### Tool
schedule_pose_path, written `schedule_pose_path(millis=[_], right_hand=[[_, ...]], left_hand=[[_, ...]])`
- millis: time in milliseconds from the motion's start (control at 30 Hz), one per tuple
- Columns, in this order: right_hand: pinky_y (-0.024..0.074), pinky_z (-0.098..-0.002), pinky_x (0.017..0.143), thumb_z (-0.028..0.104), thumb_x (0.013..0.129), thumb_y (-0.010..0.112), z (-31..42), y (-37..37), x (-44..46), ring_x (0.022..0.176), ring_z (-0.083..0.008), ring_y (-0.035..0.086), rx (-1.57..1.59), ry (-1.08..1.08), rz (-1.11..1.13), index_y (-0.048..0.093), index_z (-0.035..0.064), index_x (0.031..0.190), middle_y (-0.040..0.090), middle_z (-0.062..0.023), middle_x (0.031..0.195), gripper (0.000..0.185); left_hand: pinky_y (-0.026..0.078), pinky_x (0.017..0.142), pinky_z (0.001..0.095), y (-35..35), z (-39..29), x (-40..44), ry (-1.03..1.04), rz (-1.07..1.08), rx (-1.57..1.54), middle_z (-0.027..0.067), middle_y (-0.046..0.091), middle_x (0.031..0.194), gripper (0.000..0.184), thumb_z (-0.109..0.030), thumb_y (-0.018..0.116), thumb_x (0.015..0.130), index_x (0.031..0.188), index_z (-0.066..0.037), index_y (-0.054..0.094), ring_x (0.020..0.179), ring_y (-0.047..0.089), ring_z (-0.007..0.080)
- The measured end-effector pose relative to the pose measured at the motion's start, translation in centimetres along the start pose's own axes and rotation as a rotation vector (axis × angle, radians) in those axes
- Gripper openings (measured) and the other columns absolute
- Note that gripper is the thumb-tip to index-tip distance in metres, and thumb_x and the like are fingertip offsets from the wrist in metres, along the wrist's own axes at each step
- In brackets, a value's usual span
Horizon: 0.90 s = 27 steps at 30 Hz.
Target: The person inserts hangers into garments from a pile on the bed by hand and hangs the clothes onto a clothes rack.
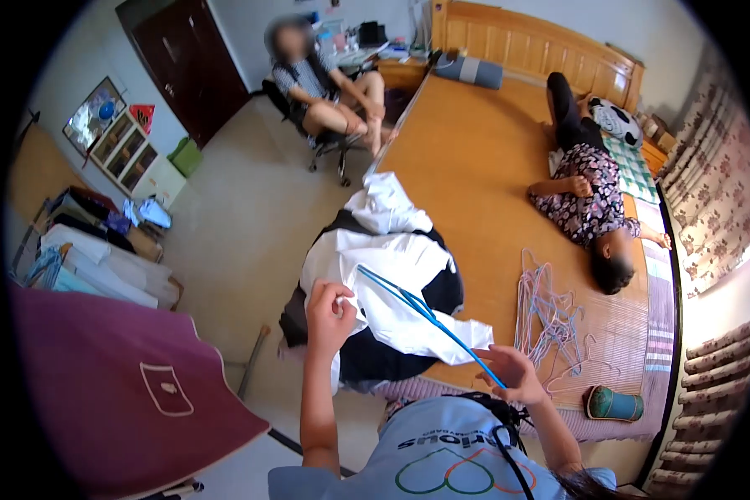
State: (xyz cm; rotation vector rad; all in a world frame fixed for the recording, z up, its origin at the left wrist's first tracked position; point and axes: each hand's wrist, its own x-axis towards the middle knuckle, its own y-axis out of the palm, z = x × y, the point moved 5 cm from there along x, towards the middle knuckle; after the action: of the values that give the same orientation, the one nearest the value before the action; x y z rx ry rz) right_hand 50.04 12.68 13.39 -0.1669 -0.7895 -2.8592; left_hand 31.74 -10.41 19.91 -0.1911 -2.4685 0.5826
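A blue clothes hanger [429,313] slants over the white shirt [400,257], its near end in the grip of my right hand [512,372]. My left hand [330,315] is raised at the shirt's left side, its thumb and fingers curled together in a pinch. Whether cloth is caught between those fingertips I cannot make out. The shirt lies spread over a heap of black clothing [392,357] at the bed's corner, one sleeve reaching toward my right hand. Behind it sits a bunched white garment [387,204].
Several tangled hangers [546,312] lie on the bed [467,167], near a green bolster [615,403]. One person [587,183] lies there; another [329,92] sits on a swivel chair. A maroon cloth [133,375] stands at left, before hung clothes [100,258].
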Motion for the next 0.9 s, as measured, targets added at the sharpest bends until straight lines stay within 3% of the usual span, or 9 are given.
schedule_pose_path(millis=[33,167,267,333,467,533,667,767,900], right_hand=[[0.0377,-0.0319,0.08,-0.005,0.059,0.06,0.5,0.1,0.1,0.105,-0.0253,0.041,-0.013,-0.056,0.011,0.03,0.0052,0.119,0.033,-0.0219,0.12,0.067],[0.0382,-0.0337,0.082,-0.008,0.058,0.057,2.0,-0.1,0.1,0.071,-0.0126,0.046,-0.021,-0.267,-0.096,0.03,0.0103,0.12,0.031,-0.0259,0.119,0.07],[0.0378,-0.0359,0.083,-0.006,0.057,0.056,4.4,0.2,-0.5,0.07,-0.0119,0.047,-0.089,-0.489,-0.142,0.03,0.0105,0.12,0.033,-0.0264,0.118,0.071],[0.0383,-0.0432,0.082,0.004,0.059,0.063,6.5,0.1,-1.4,0.064,-0.0124,0.047,-0.112,-0.588,-0.218,0.029,0.0108,0.12,0.035,-0.0236,0.118,0.07],[0.0379,-0.0443,0.082,0.007,0.061,0.062,9.3,-0.3,-3.4,0.063,-0.0121,0.048,-0.139,-0.726,-0.213,0.027,0.0101,0.12,0.035,-0.024,0.118,0.069],[0.0379,-0.0445,0.082,0.007,0.061,0.062,9.9,-0.7,-4.1,0.062,-0.0118,0.047,-0.204,-0.728,-0.234,0.026,0.0101,0.121,0.035,-0.0242,0.118,0.07],[0.0378,-0.044,0.082,0.006,0.061,0.062,9.9,-1.9,-4.9,0.059,-0.0112,0.046,-0.263,-0.749,-0.308,0.027,0.0093,0.12,0.034,-0.0244,0.118,0.069],[0.0375,-0.0419,0.082,0.003,0.061,0.061,7.9,-3.6,-4.7,0.063,-0.0116,0.046,-0.218,-0.667,-0.37,0.027,0.0096,0.12,0.034,-0.0241,0.118,0.068],[0.0367,-0.0365,0.084,-0.004,0.059,0.059,6.5,-3.8,-4.4,0.069,-0.0114,0.046,-0.118,-0.657,-0.361,0.033,0.0099,0.117,0.034,-0.0238,0.119,0.066]], left_hand=[[0.032,0.045,0.0204,0.6,-1.0,1.5,0.043,-0.011,-0.011,0.0059,0.044,0.074,0.014,0.006,0.047,0.061,0.07,-0.004,0.049,0.053,0.04,0.0113],[0.033,0.048,0.0189,4.0,-5.5,6.6,0.236,-0.005,-0.188,0.0045,0.043,0.077,0.014,0.006,0.046,0.063,0.073,-0.003,0.049,0.056,0.04,0.0095],[0.033,0.05,0.0168,5.8,-10.6,10.1,0.31,0.022,-0.45,0.0029,0.042,0.08,0.015,0.007,0.045,0.066,0.077,-0.002,0.049,0.061,0.04,0.0073],[0.033,0.051,0.0158,6.1,-15.3,11.6,0.464,0.065,-0.507,0.0026,0.041,0.082,0.016,0.006,0.044,0.068,0.081,-0.002,0.05,0.064,0.039,0.0063],[0.036,0.054,0.0184,8.4,-20.1,12.5,0.588,0.098,-0.445,0.0066,0.041,0.086,0.011,0.006,0.045,0.068,0.075,-0.002,0.05,0.064,0.042,0.0107],[0.039,0.057,0.0241,9.8,-21.5,12.5,0.692,-0.068,-0.198,0.0108,0.041,0.09,0.009,0.006,0.045,0.069,0.073,-0.001,0.05,0.066,0.046,0.017],[0.039,0.069,0.0345,13.5,-21.3,11.8,0.792,-0.056,0.191,0.0171,0.042,0.094,0.013,0.005,0.048,0.066,0.078,0.001,0.051,0.083,0.047,0.0292],[0.037,0.078,0.0349,15.8,-17.7,12.7,0.516,0.193,0.123,0.0163,0.044,0.089,0.017,0.005,0.046,0.068,0.082,0.0,0.054,0.086,0.046,0.0315],[0.039,0.064,0.0344,16.1,-15.7,12.9,0.67,0.055,0.304,0.0125,0.043,0.077,0.014,0.005,0.049,0.064,0.078,0.003,0.052,0.075,0.045,0.0275]])
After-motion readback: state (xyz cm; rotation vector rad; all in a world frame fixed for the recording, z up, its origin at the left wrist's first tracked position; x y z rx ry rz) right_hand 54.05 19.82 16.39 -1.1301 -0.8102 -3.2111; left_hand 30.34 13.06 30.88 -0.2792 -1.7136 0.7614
